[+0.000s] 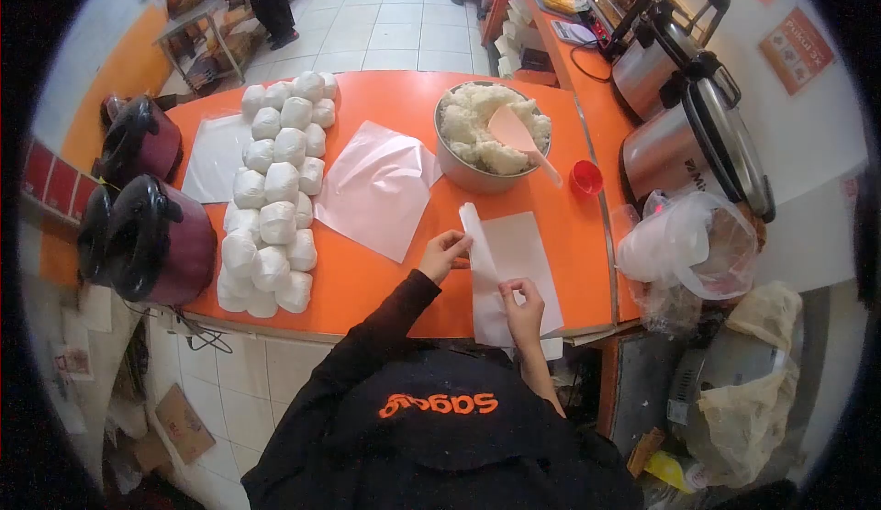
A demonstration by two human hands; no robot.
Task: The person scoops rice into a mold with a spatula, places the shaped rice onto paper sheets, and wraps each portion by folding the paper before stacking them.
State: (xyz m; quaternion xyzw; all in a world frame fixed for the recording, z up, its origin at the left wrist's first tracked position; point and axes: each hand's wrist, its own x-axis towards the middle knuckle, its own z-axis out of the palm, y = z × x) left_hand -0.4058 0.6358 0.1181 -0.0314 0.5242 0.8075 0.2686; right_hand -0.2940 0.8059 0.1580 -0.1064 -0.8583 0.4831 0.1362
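Observation:
My left hand [446,255] has its fingers closed on the left edge of a white sheet of wrapping paper [486,299], part of which stands up in a narrow fold. Lower down on the same sheet, my right hand [523,311] pinches the raised edge. More white paper [528,244] lies flat beneath and to the right. Beyond my hands stands a metal pot of cooked rice [473,176], with a pale pink rice paddle [516,132] resting in the rice. To my left, many white wrapped bundles [278,181] are stacked in rows.
A loose pinkish sheet [378,189] lies on the orange table [385,97]. Dark red rice cookers [158,244] line the left edge. On the right are a small red cup [585,178], large steel cookers [684,147] and a plastic bag of containers [684,248]. People's legs [266,0] show behind.

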